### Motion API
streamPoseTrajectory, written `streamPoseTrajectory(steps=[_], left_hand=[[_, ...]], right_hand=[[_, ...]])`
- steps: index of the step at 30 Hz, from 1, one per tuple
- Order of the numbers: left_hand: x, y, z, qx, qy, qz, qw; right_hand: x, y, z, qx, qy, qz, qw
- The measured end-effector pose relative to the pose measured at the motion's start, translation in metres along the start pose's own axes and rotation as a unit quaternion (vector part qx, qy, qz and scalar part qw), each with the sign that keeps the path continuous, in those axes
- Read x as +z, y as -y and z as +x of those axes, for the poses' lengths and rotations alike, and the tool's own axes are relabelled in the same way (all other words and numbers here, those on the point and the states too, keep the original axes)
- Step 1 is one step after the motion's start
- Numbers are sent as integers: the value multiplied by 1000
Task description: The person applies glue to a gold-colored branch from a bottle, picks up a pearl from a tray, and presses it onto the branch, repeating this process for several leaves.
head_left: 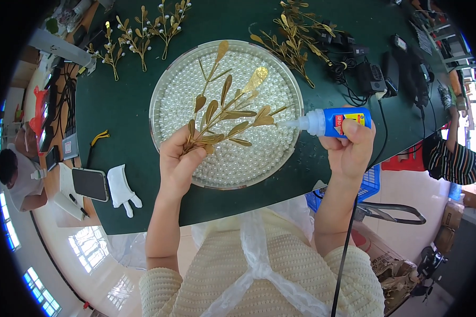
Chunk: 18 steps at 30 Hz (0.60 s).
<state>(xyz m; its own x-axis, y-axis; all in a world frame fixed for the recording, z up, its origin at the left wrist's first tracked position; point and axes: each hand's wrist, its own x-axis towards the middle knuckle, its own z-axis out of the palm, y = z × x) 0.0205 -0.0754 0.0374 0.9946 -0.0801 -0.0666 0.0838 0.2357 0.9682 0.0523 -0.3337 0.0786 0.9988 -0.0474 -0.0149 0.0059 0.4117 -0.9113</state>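
My left hand (181,161) pinches the stem end of a gold leaf branch (222,113), held over a round tray (154,124) full of white pearl beads (238,164). The branch fans out upward and to the right, with no pearls that I can make out on it. My right hand (353,145) grips a blue glue bottle (344,122), tipped on its side with its clear nozzle pointing left. The nozzle tip is close to the branch's rightmost leaves; whether it touches them I cannot tell.
Gold branches with pearls (140,39) lie at the table's far left, and more gold branches (296,42) at the far right. Black adapters and cables (370,76) crowd the right side. A phone (90,184) and a white glove (121,187) lie at left. Other people sit nearby.
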Motion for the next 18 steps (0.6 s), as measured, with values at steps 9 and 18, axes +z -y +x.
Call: streamPoseTrajectory(steps=[9, 18], left_hand=[[1, -1, 4, -55, -26, -42, 997], [6, -1, 4, -30, -37, -14, 999]], right_hand=[[-2, -9, 0, -26, -4, 102, 994], [15, -10, -17, -149, -136, -106, 974]])
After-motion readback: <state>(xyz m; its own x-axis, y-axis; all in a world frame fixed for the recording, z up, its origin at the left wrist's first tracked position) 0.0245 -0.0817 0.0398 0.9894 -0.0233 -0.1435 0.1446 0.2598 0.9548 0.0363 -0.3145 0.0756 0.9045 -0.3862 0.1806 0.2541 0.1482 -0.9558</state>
